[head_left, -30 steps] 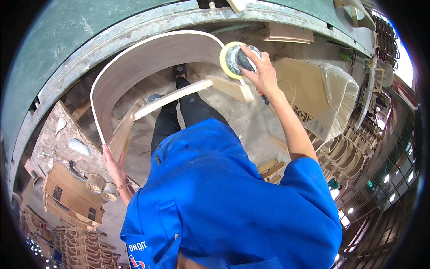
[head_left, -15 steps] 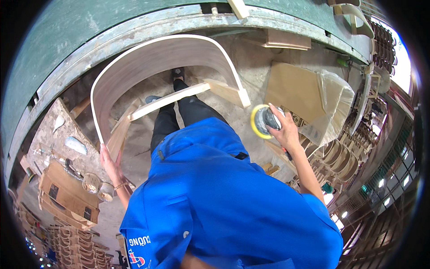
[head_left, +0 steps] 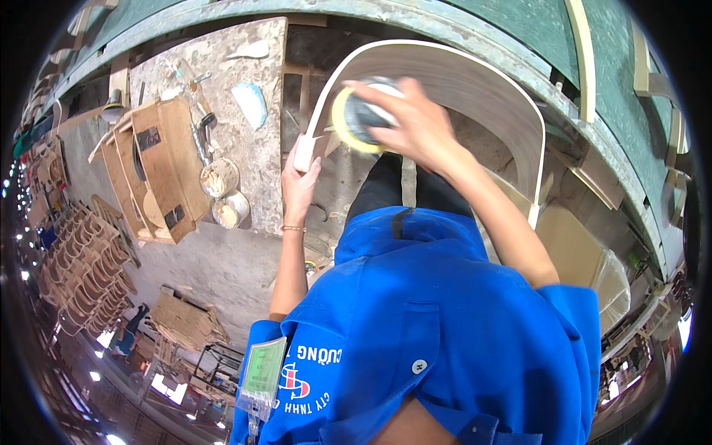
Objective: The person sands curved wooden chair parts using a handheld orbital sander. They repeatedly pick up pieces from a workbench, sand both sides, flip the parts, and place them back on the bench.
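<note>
A curved, U-shaped wooden panel (head_left: 486,85) with a pale edge stands in front of my body. My left hand (head_left: 300,185) is closed around its near left end, fingers and thumb on the wood. My right hand (head_left: 423,126) is wrapped over a round hand sander (head_left: 363,115) with a yellow rim, slightly blurred. The sander is at the panel's left arm, near my left hand; whether its pad touches the wood is hidden.
A stained worktable (head_left: 252,59) at left bears hand tools and a blue-white lump (head_left: 250,105). Beside it is an open wooden toolbox (head_left: 159,170). A green bench (head_left: 534,30) runs along the far side. Plastic-wrapped cardboard (head_left: 586,252) lies at right; curved wooden parts (head_left: 89,252) are stacked at left.
My view has swung left. My right hand has brought the sander from beyond the panel's right side across to its left end. My left hand still grips the panel, which appears turned.
</note>
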